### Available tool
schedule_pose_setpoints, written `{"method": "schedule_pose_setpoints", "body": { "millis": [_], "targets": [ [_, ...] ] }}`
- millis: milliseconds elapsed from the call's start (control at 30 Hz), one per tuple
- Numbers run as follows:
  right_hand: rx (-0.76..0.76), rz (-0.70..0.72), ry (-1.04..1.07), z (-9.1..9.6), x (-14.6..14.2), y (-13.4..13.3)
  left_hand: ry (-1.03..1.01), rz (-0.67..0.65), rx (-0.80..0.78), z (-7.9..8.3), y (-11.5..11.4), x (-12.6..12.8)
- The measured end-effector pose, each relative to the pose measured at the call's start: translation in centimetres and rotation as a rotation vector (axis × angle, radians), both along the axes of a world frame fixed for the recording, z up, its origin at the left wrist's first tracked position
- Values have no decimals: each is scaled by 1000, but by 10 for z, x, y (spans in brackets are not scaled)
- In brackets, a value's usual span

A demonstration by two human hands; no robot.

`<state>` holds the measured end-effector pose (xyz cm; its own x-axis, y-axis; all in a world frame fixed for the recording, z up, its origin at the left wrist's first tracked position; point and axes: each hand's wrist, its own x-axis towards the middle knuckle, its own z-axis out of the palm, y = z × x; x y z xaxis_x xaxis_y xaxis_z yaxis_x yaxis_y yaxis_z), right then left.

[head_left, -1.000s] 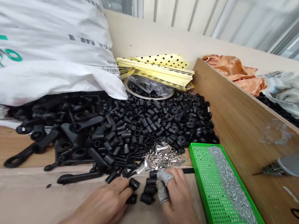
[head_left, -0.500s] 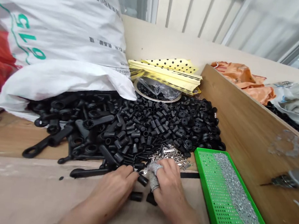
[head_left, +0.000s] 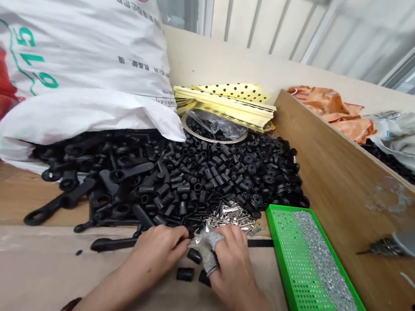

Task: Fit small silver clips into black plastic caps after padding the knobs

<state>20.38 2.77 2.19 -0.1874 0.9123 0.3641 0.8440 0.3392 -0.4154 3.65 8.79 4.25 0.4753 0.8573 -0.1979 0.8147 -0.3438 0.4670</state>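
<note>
My left hand [head_left: 157, 249] and my right hand [head_left: 230, 265] meet at the near edge of a heap of black plastic tubes [head_left: 190, 173], fingers curled together. A grey knitted cot covers my right forefinger [head_left: 207, 248]. The fingertips pinch small parts I cannot make out, right beside a small pile of shiny metal clips [head_left: 230, 215]. Three loose black tubes [head_left: 185, 274] lie on the cardboard just under my hands. Long black plastic levers [head_left: 75, 195] lie to the left of my left hand.
A green perforated tray [head_left: 286, 254] with a strip of tiny metal pieces stands at the right, against a wooden divider [head_left: 340, 170]. A big white woven sack [head_left: 72, 60] leans at the back left. Yellow bags [head_left: 228, 103] cover a metal bowl [head_left: 213, 133].
Both hands moved forward from the loose tubes to the edge of the heap and the metal clips. My fingers have closed together there. The camera shifted slightly left.
</note>
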Motion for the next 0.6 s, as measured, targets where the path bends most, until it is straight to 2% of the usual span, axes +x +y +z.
{"method": "schedule_pose_setpoints", "body": {
  "millis": [67, 133, 233, 367, 467, 600],
  "targets": [
    [42, 26, -19, 0, -2, -1, -244, 104, -184, 2, -1, 3],
    [96, 36, -41, 0, -4, -2, -388, 156, -325, 1, -3, 8],
    [179, 31, -72, 1, -4, -3, -535, 225, -451, -3, -8, 16],
    [173, 1, -102, 3, -1, -6, -818, 396, -589, -7, -13, 23],
    [174, -16, -117, 2, -1, -8, -837, 407, -594, -8, -14, 25],
    [256, -4, -105, -4, -1, -7, -829, 391, -618, -8, -12, 24]
  ]
}}
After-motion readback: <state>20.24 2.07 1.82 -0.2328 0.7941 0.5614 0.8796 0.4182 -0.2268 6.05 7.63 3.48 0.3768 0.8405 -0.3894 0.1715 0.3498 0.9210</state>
